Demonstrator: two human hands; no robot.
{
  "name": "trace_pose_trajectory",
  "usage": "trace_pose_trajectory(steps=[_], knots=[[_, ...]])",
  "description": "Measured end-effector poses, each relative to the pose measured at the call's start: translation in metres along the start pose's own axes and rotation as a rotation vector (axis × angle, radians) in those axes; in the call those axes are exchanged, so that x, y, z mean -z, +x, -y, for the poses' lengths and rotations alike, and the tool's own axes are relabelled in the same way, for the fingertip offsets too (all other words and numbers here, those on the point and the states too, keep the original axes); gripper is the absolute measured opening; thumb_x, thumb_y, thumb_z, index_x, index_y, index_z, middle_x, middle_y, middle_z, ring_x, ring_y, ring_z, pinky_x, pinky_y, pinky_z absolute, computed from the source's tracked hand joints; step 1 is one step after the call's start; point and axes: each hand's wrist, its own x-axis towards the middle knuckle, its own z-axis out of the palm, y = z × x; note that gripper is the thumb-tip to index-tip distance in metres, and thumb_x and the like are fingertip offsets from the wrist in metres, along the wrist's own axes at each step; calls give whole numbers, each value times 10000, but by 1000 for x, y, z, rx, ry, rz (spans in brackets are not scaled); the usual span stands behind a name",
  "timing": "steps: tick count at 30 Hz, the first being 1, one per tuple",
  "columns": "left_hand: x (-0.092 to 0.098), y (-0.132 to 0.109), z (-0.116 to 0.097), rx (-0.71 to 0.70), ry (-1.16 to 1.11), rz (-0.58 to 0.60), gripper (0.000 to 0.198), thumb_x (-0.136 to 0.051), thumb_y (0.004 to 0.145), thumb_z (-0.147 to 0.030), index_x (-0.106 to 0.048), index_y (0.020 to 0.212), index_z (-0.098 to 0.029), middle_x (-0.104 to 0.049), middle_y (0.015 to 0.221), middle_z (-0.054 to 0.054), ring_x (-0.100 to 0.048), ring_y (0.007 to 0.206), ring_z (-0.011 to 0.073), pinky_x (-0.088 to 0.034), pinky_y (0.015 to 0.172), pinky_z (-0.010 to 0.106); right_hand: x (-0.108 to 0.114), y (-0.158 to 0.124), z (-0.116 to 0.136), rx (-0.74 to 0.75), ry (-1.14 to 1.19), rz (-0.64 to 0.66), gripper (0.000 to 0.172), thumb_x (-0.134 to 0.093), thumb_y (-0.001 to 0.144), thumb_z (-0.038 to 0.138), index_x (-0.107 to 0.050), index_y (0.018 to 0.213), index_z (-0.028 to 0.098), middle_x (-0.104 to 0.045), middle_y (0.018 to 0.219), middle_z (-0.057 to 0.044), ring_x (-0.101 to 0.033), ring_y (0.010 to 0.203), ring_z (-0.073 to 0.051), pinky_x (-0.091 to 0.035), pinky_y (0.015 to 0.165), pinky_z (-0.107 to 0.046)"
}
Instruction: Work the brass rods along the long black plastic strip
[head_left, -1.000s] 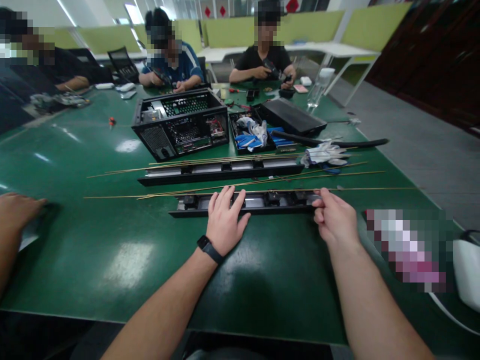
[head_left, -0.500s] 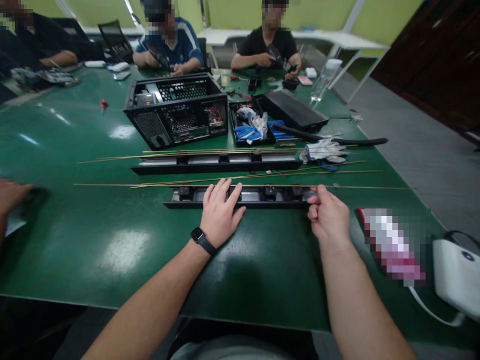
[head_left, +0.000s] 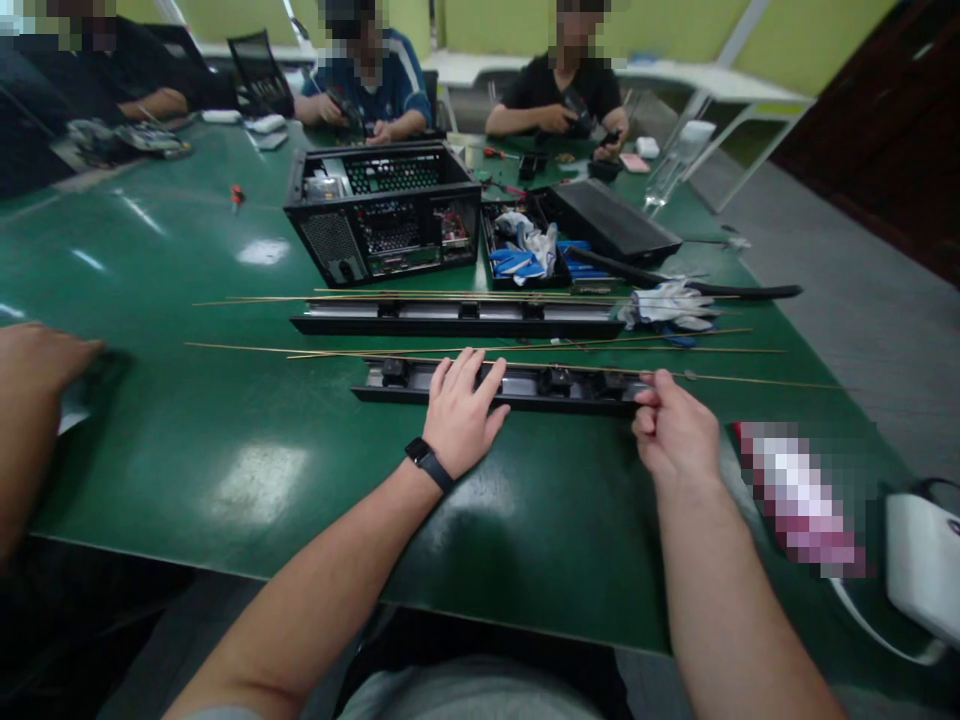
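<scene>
My left hand (head_left: 463,410), a black watch on its wrist, lies flat with fingers spread on the middle of a long black plastic strip (head_left: 555,388) on the green table (head_left: 225,440). At the strip's right end my right hand (head_left: 675,432) is closed, its thumb and fingers pinching a thin brass rod (head_left: 750,380) where it meets the strip. Several more brass rods (head_left: 525,348) lie lengthwise just beyond the strip. A second black strip (head_left: 457,320) lies parallel behind them.
An open black computer case (head_left: 382,210) stands behind, with a tray of blue-white gloves (head_left: 525,255), a black panel (head_left: 611,222) and loose gloves (head_left: 667,305). Another person's hand (head_left: 37,360) rests at the left. Three people sit at the far side. A white device (head_left: 922,565) lies right.
The view has shifted slightly. My left hand stays flat on the strip; my right hand keeps its pinch at the strip's right end.
</scene>
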Motion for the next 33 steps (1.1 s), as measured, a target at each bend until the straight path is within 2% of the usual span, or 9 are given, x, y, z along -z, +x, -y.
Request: trace_pose_trajectory(steps=[7,25,33], knots=[[-1,0,-1,3,2,4,639,-799,1157,-302,-719,1787,-237,-662,1899,213,-557,1842,435,-374,1555,704,-2,-4,3,-49,12,-3,411,-1052,1039,520,-787,1032,207,-678,700,65,-453,371,-46,-274,310,-149],[-3,-3,-3,26,4,-20,588,-797,1159,-302,-760,1746,-289,-749,1798,182,-621,1784,418,-427,1530,693,-2,-5,-4,-2,36,-8,506,-1141,926,550,-793,970,185,-636,686,61,-434,383,-40,-274,321,-147],[-5,-3,-3,33,3,-8,590,-790,1169,-319,-752,1757,-295,-718,1843,179,-596,1808,419,-420,1536,716,4,0,-7,-9,24,-10,387,-1079,997,484,-813,963,205,-649,697,56,-429,398,-47,-303,345,-163]])
